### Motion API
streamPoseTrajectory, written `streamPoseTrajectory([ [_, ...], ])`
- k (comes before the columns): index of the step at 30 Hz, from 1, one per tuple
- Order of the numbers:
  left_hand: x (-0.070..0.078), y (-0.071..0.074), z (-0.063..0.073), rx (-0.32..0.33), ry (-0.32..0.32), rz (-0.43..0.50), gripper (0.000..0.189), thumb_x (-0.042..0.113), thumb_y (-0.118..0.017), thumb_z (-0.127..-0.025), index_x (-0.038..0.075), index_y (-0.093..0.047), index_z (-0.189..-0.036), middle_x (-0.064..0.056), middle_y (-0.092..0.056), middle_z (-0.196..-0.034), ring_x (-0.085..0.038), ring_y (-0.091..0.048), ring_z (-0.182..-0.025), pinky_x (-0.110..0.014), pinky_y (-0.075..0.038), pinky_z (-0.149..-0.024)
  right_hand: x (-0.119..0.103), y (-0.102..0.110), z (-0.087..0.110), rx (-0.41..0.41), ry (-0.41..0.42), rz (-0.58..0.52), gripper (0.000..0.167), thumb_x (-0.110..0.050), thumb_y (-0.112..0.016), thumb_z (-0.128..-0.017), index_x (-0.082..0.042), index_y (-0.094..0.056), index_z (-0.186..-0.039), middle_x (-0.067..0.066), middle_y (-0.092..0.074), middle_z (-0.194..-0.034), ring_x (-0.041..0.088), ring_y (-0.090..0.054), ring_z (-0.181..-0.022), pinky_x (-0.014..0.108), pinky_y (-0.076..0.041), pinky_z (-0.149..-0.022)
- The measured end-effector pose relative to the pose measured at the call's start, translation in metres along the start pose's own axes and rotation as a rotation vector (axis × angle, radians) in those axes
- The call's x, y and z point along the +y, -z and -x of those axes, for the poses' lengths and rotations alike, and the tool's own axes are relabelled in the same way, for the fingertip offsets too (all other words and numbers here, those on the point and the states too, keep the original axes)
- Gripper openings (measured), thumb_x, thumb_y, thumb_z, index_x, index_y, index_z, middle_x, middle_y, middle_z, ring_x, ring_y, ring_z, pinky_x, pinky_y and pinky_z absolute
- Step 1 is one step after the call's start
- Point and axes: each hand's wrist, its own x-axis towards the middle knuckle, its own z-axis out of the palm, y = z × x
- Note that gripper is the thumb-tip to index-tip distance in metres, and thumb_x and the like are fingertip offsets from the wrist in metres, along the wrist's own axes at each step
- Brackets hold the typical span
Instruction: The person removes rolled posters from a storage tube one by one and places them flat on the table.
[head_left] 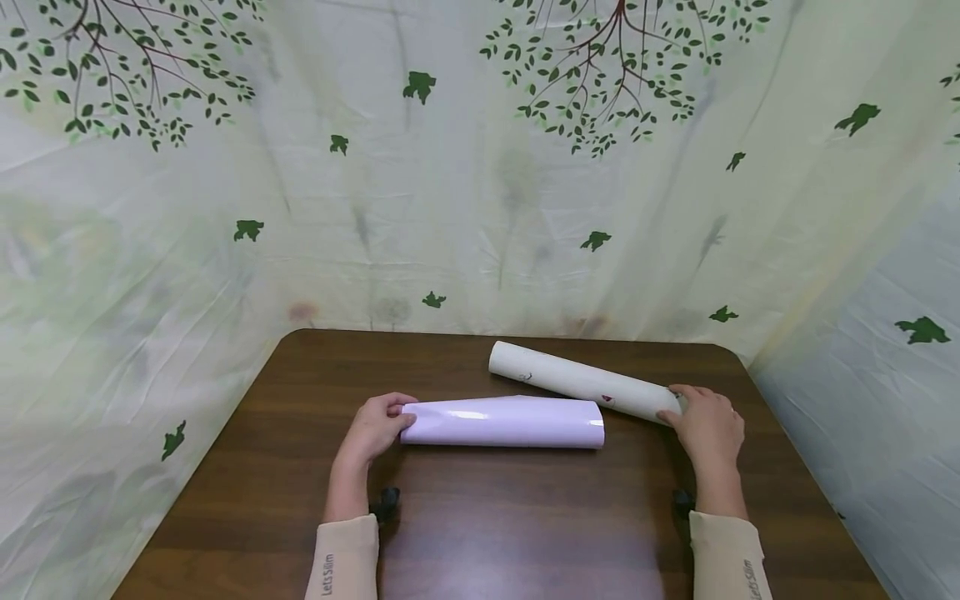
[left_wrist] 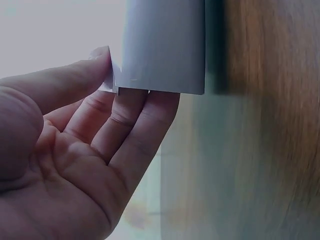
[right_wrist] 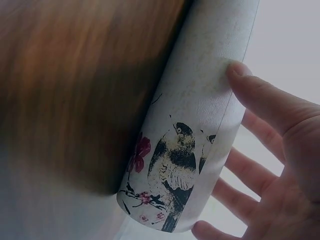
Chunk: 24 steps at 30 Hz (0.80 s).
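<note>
A glossy, pale lavender-white roll of sheet (head_left: 502, 422) lies across the middle of the table. At its left end my left hand (head_left: 377, 427) pinches the edge. In the left wrist view the thumb (left_wrist: 80, 77) presses the outside while the fingertips go in behind the rim. Behind and to the right is a roll of wallpaper (head_left: 577, 379), slanting from back left to front right. My right hand (head_left: 708, 421) grips its right end. The right wrist view shows a bird print (right_wrist: 175, 160) and red flowers on that end, with the thumb (right_wrist: 255, 90) along one side and the fingers around the other.
The brown wooden table (head_left: 540, 533) has rounded far corners. A hanging cloth (head_left: 465, 183) printed with branches and leaves rises behind it and along both sides. Dark wrist straps (head_left: 386, 504) sit below both hands.
</note>
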Motion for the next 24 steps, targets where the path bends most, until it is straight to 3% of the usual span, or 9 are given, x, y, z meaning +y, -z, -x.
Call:
streamPoseTrajectory([
  [7,0.005,-0.007,-0.002,-0.004,-0.019,-0.006,0.025,0.012,-0.071,-0.100,0.007,-0.075,-0.124,-0.015,-0.075,-0.117,-0.022,-0.063,-0.097,-0.030,-0.051,-0.077,-0.015,-0.003,-0.015,0.012,0.041,-0.002,0.056,-0.037,-0.079,-0.094,-0.014,-0.064,-0.143,0.027,-0.059,-0.148,0.055,-0.051,-0.132,0.075,-0.043,-0.102],
  [16,0.005,-0.014,-0.003,-0.007,-0.020,-0.008,0.024,0.012,-0.071,-0.100,0.008,-0.075,-0.124,-0.015,-0.075,-0.118,-0.023,-0.064,-0.098,-0.033,-0.052,-0.080,-0.030,-0.007,-0.032,-0.034,0.092,0.015,0.059,-0.042,-0.078,-0.095,-0.016,-0.063,-0.145,0.026,-0.059,-0.149,0.054,-0.052,-0.132,0.072,-0.047,-0.099],
  [24,0.006,-0.017,-0.006,0.009,-0.022,-0.015,0.024,0.012,-0.072,-0.100,0.009,-0.076,-0.123,-0.014,-0.076,-0.120,-0.025,-0.066,-0.104,-0.040,-0.054,-0.091,-0.046,-0.015,-0.046,-0.040,0.117,0.031,0.057,-0.042,-0.077,-0.096,-0.017,-0.063,-0.146,0.024,-0.061,-0.149,0.053,-0.052,-0.133,0.071,-0.048,-0.101],
])
